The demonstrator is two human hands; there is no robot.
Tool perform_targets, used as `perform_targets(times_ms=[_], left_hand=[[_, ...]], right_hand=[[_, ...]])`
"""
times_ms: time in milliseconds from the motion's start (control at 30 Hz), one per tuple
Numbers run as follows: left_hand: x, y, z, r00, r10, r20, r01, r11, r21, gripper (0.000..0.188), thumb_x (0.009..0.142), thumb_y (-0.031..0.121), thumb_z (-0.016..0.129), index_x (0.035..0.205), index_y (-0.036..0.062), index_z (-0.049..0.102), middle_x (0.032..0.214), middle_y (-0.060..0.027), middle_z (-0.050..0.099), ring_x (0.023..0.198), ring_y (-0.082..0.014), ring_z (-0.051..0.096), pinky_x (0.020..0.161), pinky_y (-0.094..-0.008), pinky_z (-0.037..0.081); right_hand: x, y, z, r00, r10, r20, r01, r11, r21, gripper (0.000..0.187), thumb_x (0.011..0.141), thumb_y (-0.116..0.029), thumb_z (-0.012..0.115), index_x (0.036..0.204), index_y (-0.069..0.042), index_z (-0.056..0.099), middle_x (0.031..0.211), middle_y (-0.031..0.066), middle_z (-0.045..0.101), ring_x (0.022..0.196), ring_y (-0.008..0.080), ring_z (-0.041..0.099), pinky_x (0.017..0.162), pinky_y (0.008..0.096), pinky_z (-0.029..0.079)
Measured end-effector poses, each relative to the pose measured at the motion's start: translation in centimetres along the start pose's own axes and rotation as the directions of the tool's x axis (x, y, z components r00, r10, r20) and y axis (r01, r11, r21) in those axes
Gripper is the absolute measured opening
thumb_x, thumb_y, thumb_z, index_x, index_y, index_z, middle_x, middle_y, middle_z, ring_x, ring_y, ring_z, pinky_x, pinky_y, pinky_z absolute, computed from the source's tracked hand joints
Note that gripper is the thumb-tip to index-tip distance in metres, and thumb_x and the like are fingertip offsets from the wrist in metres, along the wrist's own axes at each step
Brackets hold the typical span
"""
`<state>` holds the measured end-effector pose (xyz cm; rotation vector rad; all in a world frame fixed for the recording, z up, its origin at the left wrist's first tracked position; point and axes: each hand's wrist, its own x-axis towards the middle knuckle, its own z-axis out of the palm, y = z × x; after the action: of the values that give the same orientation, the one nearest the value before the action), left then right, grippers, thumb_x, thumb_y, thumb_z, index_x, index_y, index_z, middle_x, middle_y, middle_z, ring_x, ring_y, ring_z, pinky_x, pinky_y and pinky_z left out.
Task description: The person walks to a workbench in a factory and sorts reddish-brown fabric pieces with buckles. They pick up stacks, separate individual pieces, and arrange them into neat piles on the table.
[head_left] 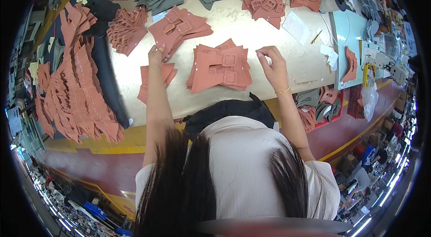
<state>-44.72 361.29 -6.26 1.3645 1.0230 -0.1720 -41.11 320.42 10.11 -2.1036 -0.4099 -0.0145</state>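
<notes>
Coral stack point(179, 33): left hand point(156, 54) at its edge, right hand point(274, 63) over bare tabletop point(310, 66); both grips unclear.

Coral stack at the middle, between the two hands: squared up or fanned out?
Fanned out: the coral stack shows lower pieces' corners jutting past the top piece at different angles, rather than lining up.

- Stacked salmon-pink strap pieces point(204, 73): matt, smooth, leather-like from here.
- Pale cream worktop point(298, 67): smooth, softly shiny.
- White rectangular sheet point(296, 27): matt paper.
- Whitish crumpled bag point(370, 102): glossy thin plastic.
- Thin gold bracelet point(283, 90): polished metal, by its glint.
</notes>
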Motion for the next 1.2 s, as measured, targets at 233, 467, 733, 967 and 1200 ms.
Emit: perform_targets(times_ms=[233,467,733,967,1200], left_hand=[[0.8,0.1,-2.1,0.995,-0.078,0.066,0.077,0.997,0.029,0.025,0.089,0.022,0.064,0.108,0.0068,0.057,0.076,-0.0070,0.064,0.046,-0.0131,0.053,0.036,-0.0250,0.036],[1.2,0.2,-1.7,0.995,-0.102,0.003,0.100,0.979,0.175,0.032,0.087,0.025,0.067,0.109,0.0044,0.057,0.082,-0.0089,0.062,0.048,-0.0165,0.056,0.035,-0.0249,0.040],[-1.3,1.5,1.0,0.735,0.672,-0.096,-0.282,0.430,0.857,0.051,0.073,0.030,0.076,0.112,0.0032,0.056,0.107,-0.0194,0.056,0.103,-0.0394,0.055,0.084,-0.0459,0.047],[-2.1,3.9,6.8,0.712,0.618,0.334,-0.530,0.161,0.832,0.053,0.071,0.026,0.075,0.117,0.0054,0.056,0.116,-0.0169,0.056,0.111,-0.0346,0.052,0.093,-0.0453,0.041],[-0.4,4.0,7.3,0.706,0.594,0.385,-0.466,-0.019,0.885,0.055,0.070,0.022,0.074,0.119,0.0055,0.055,0.117,-0.0144,0.057,0.113,-0.0316,0.052,0.097,-0.0432,0.038]], right_hand=[[-0.3,-0.4,0.1,0.989,0.075,0.130,-0.067,0.996,-0.062,0.009,0.086,-0.007,0.061,0.091,0.000,0.064,0.085,0.0111,0.061,0.077,0.0229,0.061,0.070,0.0296,0.048],[-0.4,-0.3,1.0,0.972,0.108,0.208,-0.092,0.992,-0.084,0.010,0.087,-0.008,0.062,0.092,0.000,0.064,0.085,0.0106,0.061,0.077,0.0228,0.061,0.071,0.0295,0.048],[0.0,0.6,2.0,0.965,0.072,0.254,-0.046,0.993,-0.106,0.011,0.086,-0.008,0.062,0.093,0.000,0.064,0.085,0.0112,0.061,0.077,0.0238,0.062,0.071,0.0306,0.048],[0.7,1.1,2.6,0.959,0.093,0.269,-0.073,0.994,-0.084,0.010,0.084,-0.006,0.062,0.092,0.000,0.065,0.084,0.0119,0.061,0.078,0.0261,0.061,0.071,0.0323,0.048],[1.3,2.3,2.4,0.955,0.104,0.278,-0.080,0.992,-0.096,0.012,0.085,-0.006,0.061,0.094,0.000,0.065,0.088,0.0122,0.062,0.081,0.0269,0.061,0.073,0.0323,0.048]])
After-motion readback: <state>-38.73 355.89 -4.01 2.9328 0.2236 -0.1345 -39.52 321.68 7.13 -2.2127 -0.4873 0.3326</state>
